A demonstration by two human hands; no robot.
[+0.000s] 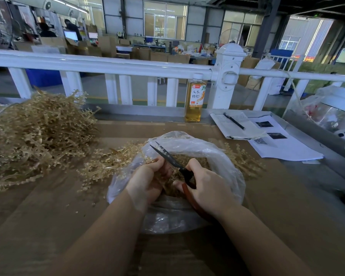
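**Setting.** Workshop hall; bench topped with brown cardboard [48, 216], white railing [108, 64] along its far edge.

**Left hand** [147, 180]. Fingers curled shut round a gold sprig [165, 177], thumb side towards the blades. Most of the sprig is hidden in the grip, so its full length cannot be told.

**Right hand** [205, 186]. Fingers clamped through and round the red handles of the scissors [173, 162].

**Scissors.** Long axis runs from the right fingers up and away to the left, passing just beyond the left fingertips. The blades stand slightly apart at the tips. The pivot sits between the two hands.

**Key relation.** The sprig lies just to the left of the blades, touching or nearly so. The left hand is the nearer one to it. The cut likely calls for feeding the stem rightward into the open blades, close to the pivot.

**Bag** [223, 156]. Clear plastic, mouth open, directly under and beyond both sets of fingers. It holds cut gold pieces, so trimmings should drop into it.

**Loose sprigs** [108, 164]. Near the left fingers, on their outer side.

**Pile** [34, 136]. Large heap of gold sprigs, well apart to the left.

**Other items.**
- Bottle [195, 98] of amber drink, upright, far beyond the fingers against the railing.
- Notebook [237, 128] with a pen [234, 121] lying on it, beyond and right of the right fingers.
- Printed sheets [287, 148], beyond and right of the right fingers.
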